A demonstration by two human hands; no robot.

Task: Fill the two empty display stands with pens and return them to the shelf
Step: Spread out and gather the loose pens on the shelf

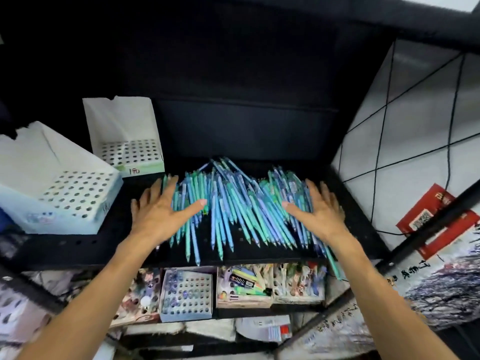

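Your left hand and right hand lie flat-fingered, flanking the centre-frame blue-green plastic pen heap, likely to gather it.

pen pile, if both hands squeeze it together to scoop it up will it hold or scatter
The pen pile will probably scatter: the pens lie loose and criss-crossed. They look round and smooth, so some may roll or slip out between the flat left hand and right hand. Tips already overhang the shelf edge, so a few could drop.
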